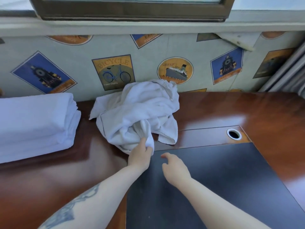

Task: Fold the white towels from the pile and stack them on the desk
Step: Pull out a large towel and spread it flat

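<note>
1. Pile of crumpled white towels: heaped on the desk against the papered wall, straight ahead of both hands; no clear long axis, as the cloth is bunched.
2. Left hand: at the pile's near edge, fingers curled round a fold of towel and gripping it. This is the nearer hand; the pile lies directly beyond it.
3. Right hand: just beside the left hand, over the dark desk pad, fingers loosely curled and holding nothing; apart from the cloth, which lies ahead and slightly to its left.
4. Stack of folded towels: on the desk at far left, well apart from the pile, edges fairly square.
5. Cable hole: round opening in the desk to the right; contents cannot be seen.
6. Judgement: the step in hand appears to be drawing one towel toward the pad for folding.
</note>
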The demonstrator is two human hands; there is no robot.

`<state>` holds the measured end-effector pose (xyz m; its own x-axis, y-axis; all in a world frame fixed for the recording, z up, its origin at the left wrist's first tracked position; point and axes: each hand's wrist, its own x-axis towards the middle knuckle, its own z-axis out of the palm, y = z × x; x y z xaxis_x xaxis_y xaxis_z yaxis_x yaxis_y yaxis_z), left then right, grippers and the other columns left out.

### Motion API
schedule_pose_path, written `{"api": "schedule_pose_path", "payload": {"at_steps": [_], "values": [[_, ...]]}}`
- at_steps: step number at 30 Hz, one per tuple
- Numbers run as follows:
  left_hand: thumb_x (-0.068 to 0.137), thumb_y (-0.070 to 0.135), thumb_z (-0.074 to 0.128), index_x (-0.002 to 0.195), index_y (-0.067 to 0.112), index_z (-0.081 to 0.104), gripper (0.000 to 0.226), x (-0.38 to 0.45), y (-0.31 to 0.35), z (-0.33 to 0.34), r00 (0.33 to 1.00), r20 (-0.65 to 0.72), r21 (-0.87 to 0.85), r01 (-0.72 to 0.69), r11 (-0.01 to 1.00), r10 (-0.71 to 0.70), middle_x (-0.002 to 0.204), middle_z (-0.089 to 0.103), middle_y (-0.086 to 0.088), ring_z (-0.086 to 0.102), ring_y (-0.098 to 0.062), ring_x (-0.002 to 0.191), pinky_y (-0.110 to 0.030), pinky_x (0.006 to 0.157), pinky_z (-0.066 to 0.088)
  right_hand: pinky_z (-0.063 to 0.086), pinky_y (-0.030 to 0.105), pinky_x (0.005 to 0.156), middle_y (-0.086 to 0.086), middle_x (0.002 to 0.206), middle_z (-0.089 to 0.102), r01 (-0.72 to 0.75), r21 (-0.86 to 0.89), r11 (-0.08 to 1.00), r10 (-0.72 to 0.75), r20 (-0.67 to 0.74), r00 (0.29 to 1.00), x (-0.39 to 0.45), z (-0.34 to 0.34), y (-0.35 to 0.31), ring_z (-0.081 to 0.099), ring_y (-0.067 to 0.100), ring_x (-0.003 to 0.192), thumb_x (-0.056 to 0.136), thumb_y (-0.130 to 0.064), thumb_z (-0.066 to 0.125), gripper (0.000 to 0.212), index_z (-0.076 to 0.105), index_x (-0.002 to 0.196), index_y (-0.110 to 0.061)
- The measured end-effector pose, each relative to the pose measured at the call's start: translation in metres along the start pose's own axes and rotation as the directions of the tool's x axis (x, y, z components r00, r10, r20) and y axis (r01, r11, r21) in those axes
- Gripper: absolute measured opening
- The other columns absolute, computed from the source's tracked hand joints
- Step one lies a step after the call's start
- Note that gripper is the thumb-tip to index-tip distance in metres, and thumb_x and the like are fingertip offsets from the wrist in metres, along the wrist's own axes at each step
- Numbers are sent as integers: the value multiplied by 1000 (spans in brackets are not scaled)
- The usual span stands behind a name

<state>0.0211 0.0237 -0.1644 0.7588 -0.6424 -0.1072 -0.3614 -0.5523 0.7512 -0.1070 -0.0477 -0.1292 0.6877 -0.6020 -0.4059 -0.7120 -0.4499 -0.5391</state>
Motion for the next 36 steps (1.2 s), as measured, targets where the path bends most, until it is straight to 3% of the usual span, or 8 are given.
{"api": "schedule_pose_path", "payload": {"at_steps": [5, 11, 13, 19, 23, 27, 33, 36], "values": [[65, 33, 37, 57, 32, 41, 9, -43, 52, 3, 993, 55, -399, 116, 909, -103, 51, 43, 11, 38, -19, 62, -35, 63, 30, 50, 37, 86, 4, 110, 67, 5, 484, 875, 65, -128, 990, -13, -17, -4, 62, 24, 102, 100, -19, 36, 28, 62, 111, -15], [74, 30, 45, 78, -3, 52, 33, -91, 93, 27, 953, 303, -524, 191, 830, -28, 72, 53, -13, 50, -23, 74, -39, 69, 41, 55, 35, 72, 9, 96, 70, -214, 743, 634, 157, 147, 977, -28, -43, 19, 67, 27, 92, 97, -48, 50, 36, 62, 103, -15], [71, 27, 50, 75, 8, 58, 21, -108, 97, 31, 915, 401, -506, 259, 823, -42, 73, 59, -4, 55, -20, 76, -35, 73, 48, 52, 30, 64, 7, 94, 72, -208, 751, 626, 122, 169, 978, -35, -45, 39, 69, 23, 87, 91, -42, 64, 28, 63, 103, -17], [82, 17, 48, 75, 18, 54, 10, -145, 102, 45, 565, 823, -123, 278, 953, -59, 59, 46, 7, 45, -4, 56, -21, 57, 35, 47, 36, 71, 17, 87, 65, -257, 690, 676, 169, 195, 966, -52, -37, 95, 59, 26, 79, 85, 6, 52, 19, 63, 99, 5], [83, 8, 55, 89, 16, 74, 21, -140, 99, 59, 940, 335, -79, 105, 991, -73, 90, 72, -4, 63, -14, 80, -31, 80, 51, 44, 35, 74, 20, 95, 63, -246, 599, 762, 188, 160, 969, -60, -36, 111, 54, 26, 82, 79, 3, 43, 29, 60, 102, -3], [80, 9, 59, 110, 23, 63, 33, -121, 95, 54, 990, -137, -8, 38, 999, -38, 117, 62, 6, 57, -12, 106, -27, 93, 46, 29, 28, 57, 3, 81, 51, -187, 476, 859, 154, 109, 982, -64, -38, 109, 42, 18, 69, 81, -5, 42, 14, 52, 87, -11], [83, 36, 61, 145, 22, 39, 67, -91, 91, 56, 999, 16, 382, 20, 924, -28, 149, 40, 1, 36, -19, 137, -30, 110, 31, 27, 28, 55, -2, 76, 52, -132, 361, 923, 111, 77, 991, -68, -40, 122, 41, 15, 65, 82, -10, 40, 10, 43, 75, -16], [80, 41, 62, 131, 21, 48, 57, -87, 84, 63, 984, 121, 463, 60, 884, -130, 134, 53, -3, 50, -24, 123, -31, 96, 41, 28, 27, 54, -3, 75, 53, -146, 301, 942, 132, 68, 989, -68, -41, 129, 43, 13, 65, 85, -12, 39, 14, 43, 73, -18]]}}
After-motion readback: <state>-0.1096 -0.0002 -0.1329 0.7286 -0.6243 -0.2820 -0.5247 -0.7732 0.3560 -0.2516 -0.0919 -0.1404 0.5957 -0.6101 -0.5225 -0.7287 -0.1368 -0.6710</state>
